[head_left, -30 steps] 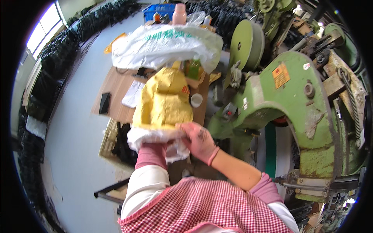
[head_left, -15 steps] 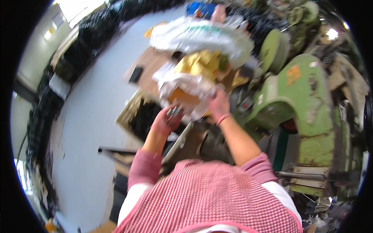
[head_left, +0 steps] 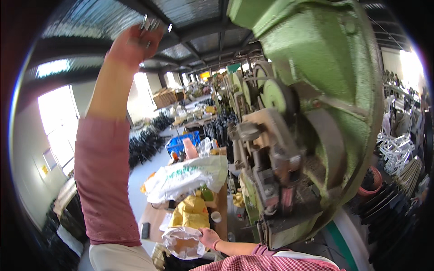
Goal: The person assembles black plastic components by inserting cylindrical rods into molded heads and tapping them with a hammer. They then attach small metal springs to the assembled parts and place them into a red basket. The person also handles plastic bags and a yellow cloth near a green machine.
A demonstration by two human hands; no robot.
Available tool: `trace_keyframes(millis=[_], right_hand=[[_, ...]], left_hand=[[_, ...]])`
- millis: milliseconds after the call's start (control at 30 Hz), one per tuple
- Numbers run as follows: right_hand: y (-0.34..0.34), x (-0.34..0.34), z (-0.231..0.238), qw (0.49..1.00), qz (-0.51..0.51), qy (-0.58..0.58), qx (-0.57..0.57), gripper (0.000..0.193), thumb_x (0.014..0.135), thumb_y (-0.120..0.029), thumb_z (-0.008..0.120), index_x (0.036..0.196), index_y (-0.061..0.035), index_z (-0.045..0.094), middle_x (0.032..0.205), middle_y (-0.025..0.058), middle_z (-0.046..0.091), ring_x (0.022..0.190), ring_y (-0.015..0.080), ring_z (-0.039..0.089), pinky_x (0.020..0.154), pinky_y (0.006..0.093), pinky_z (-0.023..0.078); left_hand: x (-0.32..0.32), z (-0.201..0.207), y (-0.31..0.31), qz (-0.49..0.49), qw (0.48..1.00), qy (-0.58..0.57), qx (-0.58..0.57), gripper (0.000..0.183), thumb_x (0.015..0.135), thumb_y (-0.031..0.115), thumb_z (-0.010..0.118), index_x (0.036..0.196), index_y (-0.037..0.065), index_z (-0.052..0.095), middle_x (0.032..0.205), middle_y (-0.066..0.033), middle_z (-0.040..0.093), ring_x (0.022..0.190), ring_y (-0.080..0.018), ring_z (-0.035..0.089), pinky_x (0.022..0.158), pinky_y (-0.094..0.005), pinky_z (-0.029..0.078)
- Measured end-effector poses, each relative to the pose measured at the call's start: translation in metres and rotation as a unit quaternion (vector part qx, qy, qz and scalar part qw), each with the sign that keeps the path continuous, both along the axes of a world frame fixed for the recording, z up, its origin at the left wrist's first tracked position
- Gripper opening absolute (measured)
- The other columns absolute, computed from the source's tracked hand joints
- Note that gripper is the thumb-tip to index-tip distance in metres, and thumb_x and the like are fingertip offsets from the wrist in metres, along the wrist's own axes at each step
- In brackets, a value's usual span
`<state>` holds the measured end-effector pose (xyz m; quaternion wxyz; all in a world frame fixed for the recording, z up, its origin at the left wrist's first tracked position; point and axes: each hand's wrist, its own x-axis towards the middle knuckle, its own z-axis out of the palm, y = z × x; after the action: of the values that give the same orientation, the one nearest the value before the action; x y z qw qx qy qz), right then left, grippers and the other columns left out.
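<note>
My left hand [head_left: 135,43] is raised high at the upper left, closed around several small shiny metal pieces [head_left: 151,23] that stick out past the fingers. Their exact kind is too blurred to make out. Low in the view, my right hand [head_left: 209,238] grips the right edge of an open bag with a white lining [head_left: 174,231]. Brownish tan shows inside the bag's mouth. Its yellow outer side [head_left: 190,211] lies crumpled just behind the opening.
A large green press machine [head_left: 325,40] towers close on the right. On the table lie a white plastic sack [head_left: 181,178], a dark phone-like slab [head_left: 145,230] and a white cup [head_left: 216,217]. A blue crate [head_left: 183,142] stands farther back. A pink basket [head_left: 371,180] sits at far right.
My left hand has risen from beside the bag's mouth to high on the left, still holding the metal pieces. My right hand stays on the bag's edge. The view has tilted up, showing more machine.
</note>
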<state>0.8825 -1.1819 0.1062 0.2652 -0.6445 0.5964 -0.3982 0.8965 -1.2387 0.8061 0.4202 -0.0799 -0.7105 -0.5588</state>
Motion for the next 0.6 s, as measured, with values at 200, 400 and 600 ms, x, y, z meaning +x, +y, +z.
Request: trace_keyframes(millis=[200,400,600], right_hand=[[-0.007,0.0,0.027,0.997,0.042,-0.06,0.026,0.039,0.09,-0.039,0.061,0.111,-0.0077,0.069,0.107,0.0225,0.07,0.106,0.0393,0.066,0.092,0.0465,0.052],[-0.021,-0.003,0.023,0.996,0.008,-0.082,0.038,0.043,0.088,-0.042,0.066,0.117,-0.0105,0.068,0.116,0.019,0.07,0.11,0.0361,0.066,0.095,0.0454,0.051],[-0.026,0.0,0.011,0.996,-0.016,-0.067,-0.053,0.033,0.09,-0.036,0.063,0.101,-0.0054,0.068,0.099,0.0207,0.072,0.098,0.0381,0.068,0.085,0.046,0.053]], left_hand=[[-0.185,0.141,0.04,-0.009,0.997,0.021,0.071,0.019,0.093,0.015,0.053,0.076,0.01,0.045,0.068,-0.0046,0.043,0.058,-0.016,0.045,0.046,-0.0268,0.036],[-0.21,0.141,0.082,0.085,0.994,-0.041,-0.056,0.017,0.095,0.02,0.055,0.082,0.01,0.053,0.075,-0.0053,0.054,0.065,-0.0167,0.054,0.056,-0.0291,0.044],[-0.192,0.131,0.14,0.085,0.962,-0.094,-0.242,0.019,0.097,0.025,0.056,0.088,0.01,0.06,0.082,-0.006,0.064,0.072,-0.0174,0.063,0.066,-0.0314,0.052]])
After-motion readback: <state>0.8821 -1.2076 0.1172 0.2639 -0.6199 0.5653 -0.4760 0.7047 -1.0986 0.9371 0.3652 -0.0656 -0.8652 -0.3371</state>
